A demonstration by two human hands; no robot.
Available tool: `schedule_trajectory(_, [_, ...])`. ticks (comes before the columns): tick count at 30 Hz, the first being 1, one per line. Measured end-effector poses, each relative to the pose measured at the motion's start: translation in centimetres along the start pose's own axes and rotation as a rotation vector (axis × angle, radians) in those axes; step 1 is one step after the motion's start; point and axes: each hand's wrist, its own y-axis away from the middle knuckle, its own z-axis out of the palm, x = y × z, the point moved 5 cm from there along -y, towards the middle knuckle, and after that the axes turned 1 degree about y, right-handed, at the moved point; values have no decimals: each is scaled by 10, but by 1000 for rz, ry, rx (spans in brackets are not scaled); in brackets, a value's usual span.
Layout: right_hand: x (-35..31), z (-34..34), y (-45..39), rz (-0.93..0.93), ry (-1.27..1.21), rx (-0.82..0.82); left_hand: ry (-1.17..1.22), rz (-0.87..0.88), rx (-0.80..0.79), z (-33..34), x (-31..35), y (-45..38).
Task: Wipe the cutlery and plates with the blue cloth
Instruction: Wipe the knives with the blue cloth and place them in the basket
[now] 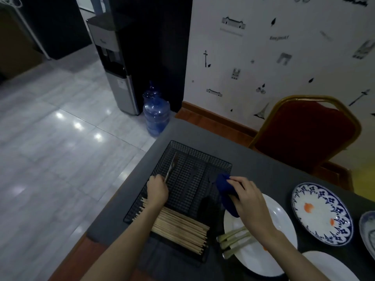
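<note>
My left hand (157,189) grips the handle of a metal fork (172,165) whose head lies over the left compartment of a black wire cutlery tray (199,157). My right hand (246,196) is closed on the bunched blue cloth (224,189) above the tray's right edge and the rim of a white plate (284,224). Several metal cutlery handles (233,241) rest on that plate's near left edge. A blue-patterned plate (322,213) with orange marks lies to the right.
Wooden chopsticks (180,226) fill the tray's near section. Another white plate (328,266) and a patterned dish (368,230) sit at the right edge. A red chair (304,130) stands behind the dark table (203,132). A water bottle (155,114) and a dispenser (115,63) stand on the floor.
</note>
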Motion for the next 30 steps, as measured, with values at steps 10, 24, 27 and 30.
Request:
schedule_trajectory(10, [30, -7, 34, 72, 87, 6, -74, 359, -16, 5, 52, 27])
schedule_trajectory(24, [105, -82, 139, 393, 197, 132, -648, 859, -438, 146, 145, 143])
schedule_trajectory(27, [112, -91, 159, 451, 215, 168, -718, 841, -417, 153, 138, 146])
schedule_trajectory(30, [116, -95, 174, 477, 229, 177, -699, 815, -414, 155, 137, 145])
